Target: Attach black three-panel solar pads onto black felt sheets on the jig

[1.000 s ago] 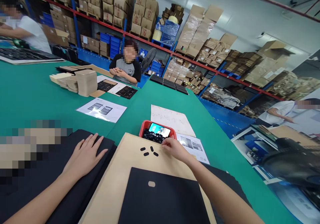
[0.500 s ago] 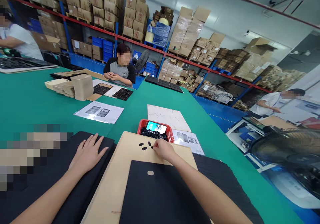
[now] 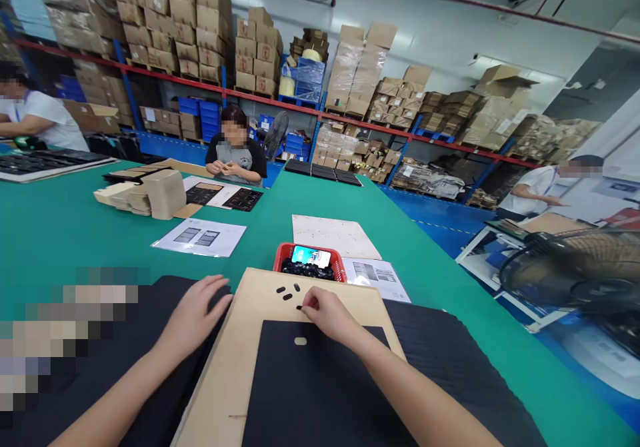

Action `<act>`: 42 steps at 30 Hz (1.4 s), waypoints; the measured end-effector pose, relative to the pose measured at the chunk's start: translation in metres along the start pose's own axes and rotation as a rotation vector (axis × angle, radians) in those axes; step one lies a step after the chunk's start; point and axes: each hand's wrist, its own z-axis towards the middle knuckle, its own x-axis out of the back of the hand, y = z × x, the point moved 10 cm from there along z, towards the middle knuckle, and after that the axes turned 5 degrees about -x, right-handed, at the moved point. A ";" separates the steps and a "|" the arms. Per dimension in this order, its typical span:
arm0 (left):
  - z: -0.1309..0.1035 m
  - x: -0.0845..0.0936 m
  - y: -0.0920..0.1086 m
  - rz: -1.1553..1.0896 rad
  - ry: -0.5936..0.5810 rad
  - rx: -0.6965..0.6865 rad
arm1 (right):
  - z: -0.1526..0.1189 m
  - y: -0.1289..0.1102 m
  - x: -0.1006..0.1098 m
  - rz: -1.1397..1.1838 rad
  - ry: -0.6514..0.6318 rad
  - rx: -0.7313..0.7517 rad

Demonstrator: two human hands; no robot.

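Observation:
My right hand (image 3: 327,314) pinches a small black oval piece (image 3: 299,308) between thumb and fingertips, just above the top edge of a black sheet (image 3: 320,387). That sheet lies on a tan board (image 3: 220,374) and has an oval cutout (image 3: 301,342) near its top, where tan shows through. Several loose black oval pieces, among them one slanted piece (image 3: 287,296), lie on the board left of my fingers. My left hand (image 3: 193,317), fingers stretched out, rests on a stack of black sheets (image 3: 150,340) left of the board.
Behind the board stands a red basket (image 3: 278,258) with black pieces and a lit phone (image 3: 311,256). Printed sheets (image 3: 200,237) and a white board (image 3: 333,232) lie on the green table (image 3: 270,234). A fan (image 3: 575,280) stands at right. Co-workers sit or stand farther off.
My right hand has moved slightly toward me with the oval piece, closer to the black sheet's cutout. My left hand has slid right, toward the edge of its stack. The camera view has shifted.

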 end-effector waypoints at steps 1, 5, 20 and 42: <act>-0.003 0.003 0.031 -0.052 -0.019 -0.084 | -0.009 -0.005 -0.003 0.042 -0.036 0.023; -0.024 -0.016 0.140 -0.173 -0.244 -0.356 | -0.046 -0.030 -0.001 0.166 -0.102 0.141; -0.039 -0.056 0.170 -0.624 -0.444 -0.101 | -0.075 0.005 -0.005 0.711 -0.227 -0.006; -0.105 -0.073 0.165 0.065 -0.408 -0.633 | -0.072 0.047 -0.046 0.571 -0.381 -0.345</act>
